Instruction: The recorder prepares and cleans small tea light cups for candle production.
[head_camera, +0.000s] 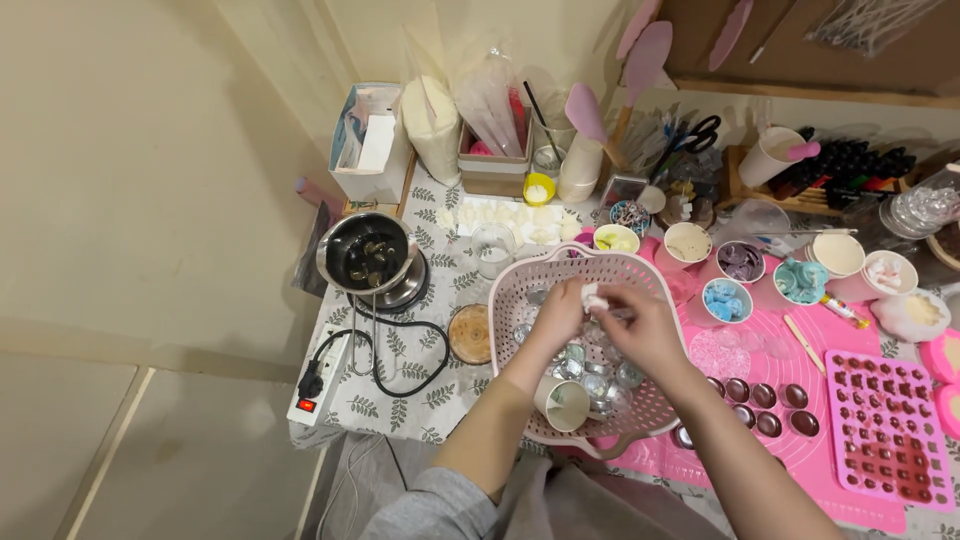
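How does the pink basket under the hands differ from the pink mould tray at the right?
The pink basket is deep, rounded and perforated, with small glass cups and a paper cup inside; the pink mould tray is flat, rectangular, with rows of small dark-filled cavities. Both hands, left hand and right hand, work over the basket; the tray lies untouched. Both are pink.

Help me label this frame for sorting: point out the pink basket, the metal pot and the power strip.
pink basket (520, 300), head view, left rim.
metal pot (367, 252), head view, dark inside of the bowl.
power strip (318, 385), head view, white top face by the plug.
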